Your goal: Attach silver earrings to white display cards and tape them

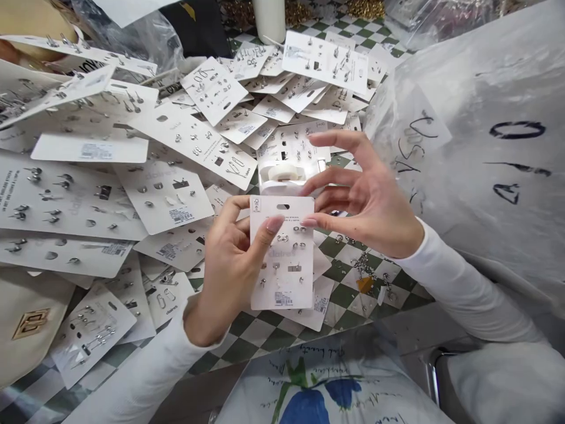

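A white earring card [289, 288] is held upright in my left hand [232, 259], the thumb pressed on its front and the fingers behind. Several small silver earrings, a hang hole and a barcode label show on it. My right hand [366, 194] is open at the card's upper right, index finger raised and fingers apart. Its thumb tip is at the card's right edge by an earring; whether it touches, I cannot tell. Just behind the card sits a white tape dispenser [282, 174], partly hidden.
Many earring cards [163, 194] lie in overlapping piles across the left and back of the checkered tablecloth [251, 338]. Loose silver pieces [364, 268] lie right of the card. A large plastic bag with black writing [481, 147] fills the right. A cream bag [30, 318] stands at left.
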Motion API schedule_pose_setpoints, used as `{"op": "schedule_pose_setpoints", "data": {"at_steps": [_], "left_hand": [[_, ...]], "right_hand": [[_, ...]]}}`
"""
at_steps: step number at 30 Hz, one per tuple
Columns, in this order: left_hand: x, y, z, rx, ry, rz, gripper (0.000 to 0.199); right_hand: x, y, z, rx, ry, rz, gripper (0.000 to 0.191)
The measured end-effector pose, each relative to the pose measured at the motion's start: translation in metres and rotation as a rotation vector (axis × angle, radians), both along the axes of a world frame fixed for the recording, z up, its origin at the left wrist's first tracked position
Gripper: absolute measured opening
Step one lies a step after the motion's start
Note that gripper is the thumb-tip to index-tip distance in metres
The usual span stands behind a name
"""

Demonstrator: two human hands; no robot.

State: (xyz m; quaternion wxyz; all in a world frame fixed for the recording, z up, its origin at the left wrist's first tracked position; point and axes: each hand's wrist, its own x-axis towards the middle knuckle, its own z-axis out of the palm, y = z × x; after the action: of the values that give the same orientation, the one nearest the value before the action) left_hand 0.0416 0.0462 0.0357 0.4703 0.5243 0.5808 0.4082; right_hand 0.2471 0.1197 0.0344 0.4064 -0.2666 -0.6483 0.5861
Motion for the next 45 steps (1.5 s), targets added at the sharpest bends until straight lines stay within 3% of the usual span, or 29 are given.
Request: {"op": "schedule_pose_setpoints", "data": {"at_steps": [4, 8, 14, 16, 19, 21, 24, 29, 33, 45], "left_hand": [[0.001, 0.002, -0.006, -0.032, -0.229, -0.117, 0.04], [0.009, 0.0, -0.013, -0.05, -0.294, -0.109, 0.035], [0.005, -0.003, -0.01, -0.086, -0.32, 0.019, 0.032], [-0.002, 0.0, -0.006, -0.105, -0.289, 0.008, 0.032], [-0.009, 0.007, 0.001, -0.181, -0.23, -0.183, 0.035], [-0.01, 0.011, 0.003, -0.224, -0.204, -0.282, 0.033], [-0.008, 0.012, 0.004, -0.261, -0.177, -0.303, 0.026], [-0.007, 0.011, 0.005, -0.207, -0.112, -0.311, 0.016], [-0.008, 0.011, 0.006, -0.21, -0.116, -0.336, 0.015], [-0.006, 0.013, 0.004, -0.196, -0.105, -0.298, 0.016]], "right_hand": [[-0.002, 0.0, 0.002, 0.055, 0.024, -0.196, 0.077], [-0.005, -0.001, 0.007, 0.131, -0.021, -0.363, 0.07], [-0.002, -0.001, 0.0, 0.187, -0.065, -0.337, 0.074], [0.0, 0.0, 0.0, 0.229, -0.133, -0.333, 0.063], [0.004, 0.002, 0.005, 0.407, -0.137, -0.392, 0.03], [0.004, 0.002, 0.009, 0.503, -0.131, -0.315, 0.022], [0.001, -0.001, 0.011, 0.583, -0.248, -0.059, 0.022], [-0.002, -0.008, 0.0, 0.427, -0.262, 0.127, 0.021], [-0.001, -0.009, -0.004, 0.432, -0.332, 0.137, 0.017], [-0.006, -0.017, 0.0, 0.747, -0.478, 0.018, 0.018]]}}
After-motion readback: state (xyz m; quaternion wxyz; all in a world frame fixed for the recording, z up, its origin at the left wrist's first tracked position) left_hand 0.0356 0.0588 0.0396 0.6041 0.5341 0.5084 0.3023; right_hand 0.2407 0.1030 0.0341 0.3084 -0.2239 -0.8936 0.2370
